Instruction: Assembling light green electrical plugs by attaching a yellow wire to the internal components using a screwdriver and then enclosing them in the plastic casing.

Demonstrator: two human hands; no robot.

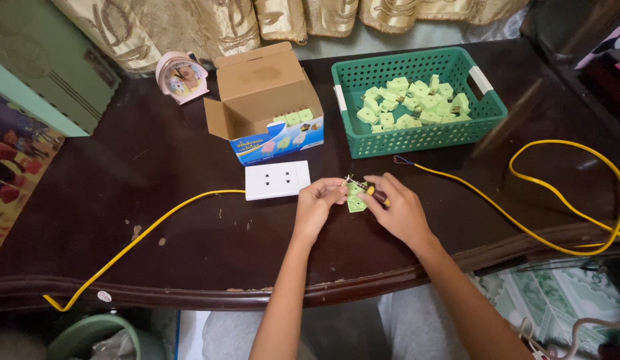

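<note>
Broadly, a dark wooden table (156,200) fills the view, with a green plastic basket (486,110) at its far right holding a heap of pale green plugs (410,107). Left of the basket stands an open cardboard box (260,87) with more of the same plugs in a row, and a small pink alarm clock (182,77) sits beside it. A yellow cable (563,200) loops across the right side; another yellow cable (143,233) runs left from a white socket plate (277,180) lying flat near the middle. Just right of the plate, the left hand (316,207) pinches a pale green plug (356,199) between curled fingertips, while the right hand (396,210) is closed round a small screwdriver (373,192) whose tip meets the plug
</note>
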